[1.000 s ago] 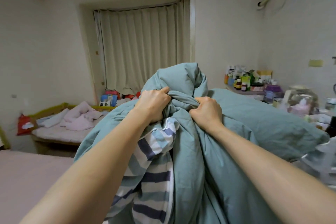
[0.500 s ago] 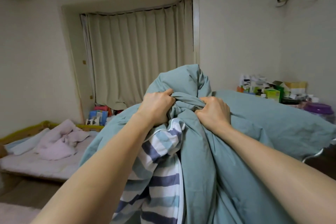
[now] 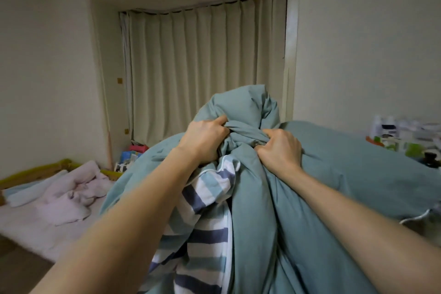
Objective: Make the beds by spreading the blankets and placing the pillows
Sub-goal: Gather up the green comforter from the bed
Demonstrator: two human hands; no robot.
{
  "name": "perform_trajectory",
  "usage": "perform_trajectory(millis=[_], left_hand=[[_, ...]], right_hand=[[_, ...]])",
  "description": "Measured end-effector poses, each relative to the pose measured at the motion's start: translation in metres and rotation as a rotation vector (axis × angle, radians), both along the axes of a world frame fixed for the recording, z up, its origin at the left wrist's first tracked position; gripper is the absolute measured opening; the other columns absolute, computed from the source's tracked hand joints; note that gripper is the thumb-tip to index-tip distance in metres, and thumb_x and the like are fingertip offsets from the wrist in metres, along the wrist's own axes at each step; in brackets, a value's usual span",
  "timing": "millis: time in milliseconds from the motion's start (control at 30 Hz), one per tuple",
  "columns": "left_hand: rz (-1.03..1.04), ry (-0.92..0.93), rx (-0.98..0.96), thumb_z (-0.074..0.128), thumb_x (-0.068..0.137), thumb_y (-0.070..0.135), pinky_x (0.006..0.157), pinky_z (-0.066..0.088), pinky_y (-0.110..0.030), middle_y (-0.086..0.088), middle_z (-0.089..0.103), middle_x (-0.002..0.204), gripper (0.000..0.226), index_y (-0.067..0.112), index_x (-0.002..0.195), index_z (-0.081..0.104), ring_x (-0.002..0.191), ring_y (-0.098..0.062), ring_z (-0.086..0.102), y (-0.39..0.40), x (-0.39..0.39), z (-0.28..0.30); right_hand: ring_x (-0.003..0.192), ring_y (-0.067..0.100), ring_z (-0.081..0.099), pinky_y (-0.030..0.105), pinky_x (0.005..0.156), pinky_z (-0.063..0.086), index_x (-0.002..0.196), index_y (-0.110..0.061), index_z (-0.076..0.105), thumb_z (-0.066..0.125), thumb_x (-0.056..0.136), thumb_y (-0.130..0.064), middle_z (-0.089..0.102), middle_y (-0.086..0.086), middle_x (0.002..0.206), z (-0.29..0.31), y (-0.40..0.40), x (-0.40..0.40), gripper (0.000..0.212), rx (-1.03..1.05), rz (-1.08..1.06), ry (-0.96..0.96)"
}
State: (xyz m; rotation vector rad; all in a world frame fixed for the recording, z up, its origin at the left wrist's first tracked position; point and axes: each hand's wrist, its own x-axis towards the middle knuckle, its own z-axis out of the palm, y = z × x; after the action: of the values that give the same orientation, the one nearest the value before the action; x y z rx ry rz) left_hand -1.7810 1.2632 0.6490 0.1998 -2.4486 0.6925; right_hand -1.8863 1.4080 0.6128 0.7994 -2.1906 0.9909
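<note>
Left hand (image 3: 205, 139) and right hand (image 3: 281, 148), fingers curled tight, both clutch bunched teal duvet (image 3: 338, 174) raised at chest height, striped underside (image 3: 205, 234) hanging between forearms, curtain (image 3: 202, 67) behind.

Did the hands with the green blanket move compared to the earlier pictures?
Cannot tell. The left hand and right hand grip the blanket the same way; the curtain shifts rightward in view, so the camera itself turned.

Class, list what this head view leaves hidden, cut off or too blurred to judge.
- Bed under the duvet: hidden by it, head view.
- Bottles at right: blurred, labels unreadable.
- Small bed: cut off by left edge.
- Fingers of the right hand: tips buried in folds.
</note>
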Motion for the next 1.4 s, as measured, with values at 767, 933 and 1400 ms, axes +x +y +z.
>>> perform_trajectory(millis=[767,933,1400], left_hand=[[0.279,-0.064,0.204,0.05,0.092,0.02,0.048,0.017,-0.033,-0.002,0.048,0.123,0.018,0.017,0.103,0.063,0.103,-0.029,0.056,-0.378,-0.311,-0.139],[0.325,-0.089,0.318,0.047,0.096,0.021,0.054,0.032,-0.035,-0.004,0.049,0.125,0.023,0.015,0.109,0.065,0.108,-0.029,0.054,-0.434,-0.364,-0.196],[0.541,-0.407,0.748,0.044,0.098,0.012,0.095,0.041,-0.046,-0.004,0.027,0.146,0.039,0.012,0.137,0.047,0.133,-0.03,0.027,-0.564,-0.491,-0.498]], right_hand=[[0.084,0.038,0.062,0.034,0.063,0.044,0.088,-0.015,0.066,0.061,0.074,-0.022,0.069,0.013,0.085,-0.13,-0.41,-0.338,0.016,0.207,0.318,-0.134],[0.076,0.037,0.061,0.032,0.062,0.041,0.079,-0.011,0.063,0.061,0.073,-0.019,0.067,0.013,0.075,-0.188,-0.474,-0.397,0.01,0.266,0.437,-0.221],[0.091,0.035,0.062,0.034,0.069,0.045,0.094,-0.01,0.061,0.059,0.078,-0.018,0.069,0.013,0.095,-0.479,-0.625,-0.532,0.018,0.717,0.605,-0.459]])
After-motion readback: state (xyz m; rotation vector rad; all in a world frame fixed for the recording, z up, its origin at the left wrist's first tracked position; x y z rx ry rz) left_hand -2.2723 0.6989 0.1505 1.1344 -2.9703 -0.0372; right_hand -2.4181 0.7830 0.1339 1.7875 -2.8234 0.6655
